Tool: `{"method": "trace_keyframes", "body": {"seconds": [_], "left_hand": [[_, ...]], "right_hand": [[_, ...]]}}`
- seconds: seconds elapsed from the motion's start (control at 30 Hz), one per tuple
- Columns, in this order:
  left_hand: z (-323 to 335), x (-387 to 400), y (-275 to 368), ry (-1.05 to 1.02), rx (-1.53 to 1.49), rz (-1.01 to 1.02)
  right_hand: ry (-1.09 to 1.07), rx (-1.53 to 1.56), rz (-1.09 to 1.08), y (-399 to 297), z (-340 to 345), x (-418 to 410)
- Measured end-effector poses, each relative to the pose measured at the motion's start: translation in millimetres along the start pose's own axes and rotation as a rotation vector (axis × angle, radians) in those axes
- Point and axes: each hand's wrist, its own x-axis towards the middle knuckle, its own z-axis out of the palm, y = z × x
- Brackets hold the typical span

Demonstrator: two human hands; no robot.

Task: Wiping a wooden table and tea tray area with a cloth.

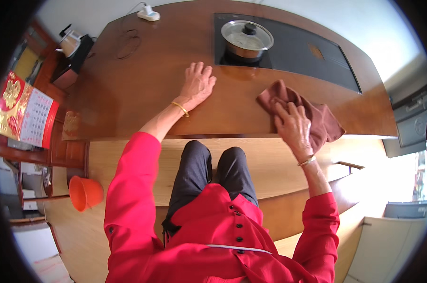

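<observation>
My left hand (pixel 197 86) rests on the brown wooden table (pixel 153 88) with its fingers a little apart and nothing held. To the right, near the front edge, my right hand (pixel 294 125) lies over a crumpled brown cloth (pixel 322 122) and grips it against the tabletop. Part of the cloth spreads past the hand toward the right and overhangs the edge. Beyond both hands, a steel pot (pixel 244 51) with a glass lid (pixel 243 37) and black knob stands on the left part of a black cooktop (pixel 294 53).
A white power strip (pixel 148 14) with a plugged-in adapter and a thin black cable (pixel 128 44) lie at the far left of the table. An electric kettle (pixel 70 42) stands beyond its left end. On the floor is an orange bucket (pixel 86 193). A wall calendar (pixel 28 109) hangs left.
</observation>
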Motion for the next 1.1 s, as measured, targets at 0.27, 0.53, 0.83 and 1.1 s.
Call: {"method": "trace_keyframes", "body": {"seconds": [0.27,0.53,0.83,1.1], "left_hand": [[-49,-2,5,0.072,-0.505,-0.317],[-120,-33,112,0.068,-0.475,0.245],[-47,-27,116,-0.086,-0.174,0.441],[-124,-69,-1,-0.065,-0.049,0.269]], "right_hand": [[-0.066,0.690,-0.179,-107,10,57],[-0.031,1.301,0.400,-63,-11,71],[0.038,1.029,0.352,-30,8,43],[-0.001,0.396,0.211,21,8,10]]}}
